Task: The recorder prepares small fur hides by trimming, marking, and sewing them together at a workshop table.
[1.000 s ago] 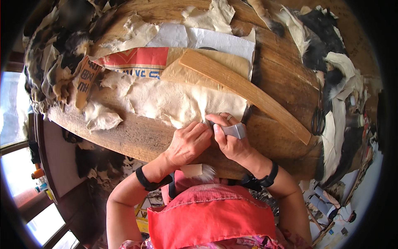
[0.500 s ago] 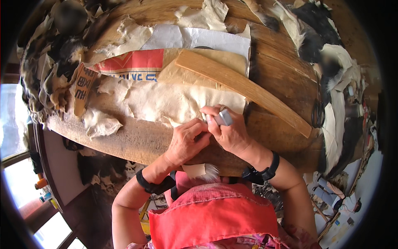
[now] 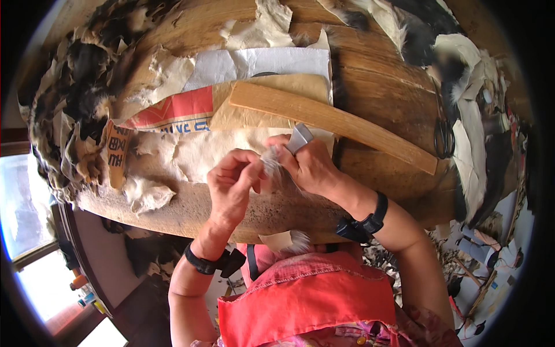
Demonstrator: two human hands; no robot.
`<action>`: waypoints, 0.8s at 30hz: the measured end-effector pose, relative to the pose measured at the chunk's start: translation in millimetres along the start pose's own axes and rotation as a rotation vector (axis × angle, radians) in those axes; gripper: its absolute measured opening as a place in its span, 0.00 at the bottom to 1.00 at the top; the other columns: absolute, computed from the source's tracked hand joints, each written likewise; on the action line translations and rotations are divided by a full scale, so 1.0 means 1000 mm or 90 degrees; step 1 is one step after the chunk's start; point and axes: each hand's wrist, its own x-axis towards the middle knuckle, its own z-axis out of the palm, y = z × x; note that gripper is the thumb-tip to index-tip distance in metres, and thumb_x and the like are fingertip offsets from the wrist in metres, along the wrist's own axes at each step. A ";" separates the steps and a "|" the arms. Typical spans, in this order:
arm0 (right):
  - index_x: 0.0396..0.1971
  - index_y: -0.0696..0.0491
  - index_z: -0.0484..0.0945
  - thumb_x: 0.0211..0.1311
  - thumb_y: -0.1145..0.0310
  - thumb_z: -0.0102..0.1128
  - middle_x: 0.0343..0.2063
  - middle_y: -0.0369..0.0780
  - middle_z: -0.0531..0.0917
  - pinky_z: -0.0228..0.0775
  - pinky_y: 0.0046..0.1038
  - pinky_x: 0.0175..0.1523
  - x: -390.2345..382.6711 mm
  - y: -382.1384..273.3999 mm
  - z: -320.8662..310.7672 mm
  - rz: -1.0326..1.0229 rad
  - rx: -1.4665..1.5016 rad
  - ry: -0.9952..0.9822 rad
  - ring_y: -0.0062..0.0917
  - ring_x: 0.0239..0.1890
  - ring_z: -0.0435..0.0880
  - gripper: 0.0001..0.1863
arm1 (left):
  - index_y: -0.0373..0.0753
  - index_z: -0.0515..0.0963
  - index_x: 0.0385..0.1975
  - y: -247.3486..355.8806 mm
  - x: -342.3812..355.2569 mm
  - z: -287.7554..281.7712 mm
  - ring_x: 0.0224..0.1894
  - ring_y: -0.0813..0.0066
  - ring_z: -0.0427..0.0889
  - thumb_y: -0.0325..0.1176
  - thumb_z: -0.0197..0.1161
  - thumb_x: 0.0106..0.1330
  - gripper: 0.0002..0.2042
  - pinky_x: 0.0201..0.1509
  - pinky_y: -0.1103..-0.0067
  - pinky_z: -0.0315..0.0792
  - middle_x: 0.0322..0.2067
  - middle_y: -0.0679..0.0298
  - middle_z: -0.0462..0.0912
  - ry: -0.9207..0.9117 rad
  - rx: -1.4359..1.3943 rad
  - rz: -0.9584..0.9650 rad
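Note:
My left hand (image 3: pixel 232 180) is closed on a tuft of pale, grey-streaked fur (image 3: pixel 270 163), pinching it at the left. My right hand (image 3: pixel 309 169) grips a grey metal tool (image 3: pixel 300 139), with thumb and forefinger touching the fur from the right. Both hands are over a cream hide (image 3: pixel 205 153) on a worn wooden work surface (image 3: pixel 376 191). A brown and red printed paper (image 3: pixel 179 109) lies along the hide's top edge, with a long wooden slat (image 3: pixel 376 140) across it. A loose hide scrap (image 3: pixel 147 194) is to the left; a small furred piece (image 3: pixel 276 241) sits at the near edge.
Black-and-cream hide scraps pile along the left (image 3: pixel 66 127) and right (image 3: pixel 469 165) of the surface. Black scissors (image 3: pixel 444 139) lie right of the slat. A white sheet (image 3: pixel 243 62) and more scraps (image 3: pixel 263 26) are at the back. A bright window (image 3: pixel 32 214) is at far left.
Both hands have come up and leftward from the hide, the metal tool tilting upward in my right hand. Fur now shows between my fingers. The camera's view has shifted slightly.

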 end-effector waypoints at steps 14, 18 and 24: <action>0.26 0.58 0.77 0.75 0.60 0.43 0.20 0.49 0.79 0.69 0.43 0.34 0.005 -0.015 -0.036 0.196 0.293 -0.044 0.45 0.27 0.82 0.21 | 0.32 0.78 0.35 0.048 0.009 -0.012 0.32 0.75 0.83 0.26 0.61 0.69 0.04 0.39 0.80 0.77 0.30 0.58 0.85 -0.281 -0.046 -0.090; 0.24 0.62 0.77 0.66 0.61 0.54 0.22 0.48 0.76 0.69 0.39 0.36 -0.004 -0.034 -0.072 0.288 0.166 -0.044 0.43 0.26 0.80 0.18 | 0.31 0.81 0.45 0.044 0.037 -0.033 0.41 0.70 0.86 0.19 0.55 0.70 0.09 0.50 0.77 0.78 0.37 0.57 0.87 -0.123 0.429 0.118; 0.26 0.57 0.72 0.55 0.60 0.73 0.17 0.44 0.74 0.69 0.36 0.29 -0.010 -0.063 -0.037 0.299 -0.014 0.002 0.35 0.20 0.76 0.19 | 0.28 0.72 0.61 0.011 0.054 -0.043 0.68 0.54 0.71 0.24 0.61 0.60 0.26 0.73 0.62 0.63 0.66 0.48 0.70 -0.431 0.873 0.511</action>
